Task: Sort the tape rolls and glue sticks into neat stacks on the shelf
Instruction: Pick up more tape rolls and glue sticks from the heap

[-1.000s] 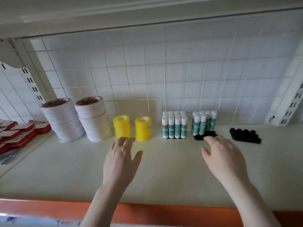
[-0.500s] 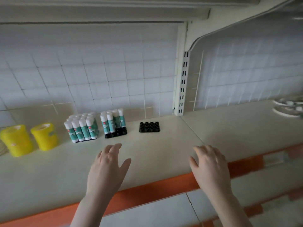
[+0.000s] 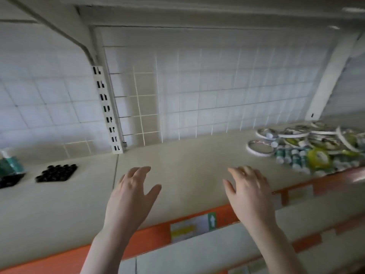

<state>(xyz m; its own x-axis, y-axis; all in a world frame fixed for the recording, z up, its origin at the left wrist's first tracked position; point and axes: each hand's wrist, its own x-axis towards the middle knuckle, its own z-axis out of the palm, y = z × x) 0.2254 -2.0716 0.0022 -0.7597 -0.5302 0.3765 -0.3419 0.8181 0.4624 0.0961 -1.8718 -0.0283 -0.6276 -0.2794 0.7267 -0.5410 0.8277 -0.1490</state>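
Since the earlier frame, the view is swung rightward: the black tray is now seen at the far left, and a jumbled pile of tape rolls and glue sticks is revealed far to its right on the shelf. Between tray and pile, the left hand and right hand are held spread wide, nothing gripped.

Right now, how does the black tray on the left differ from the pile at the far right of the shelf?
The black tray lies flat, alone and dark; the pile is a jumbled heap of white tape rolls, glue sticks and yellow tape. The tray sits left of the upright; the pile is to the right. Both rest on the shelf, untouched by either hand.
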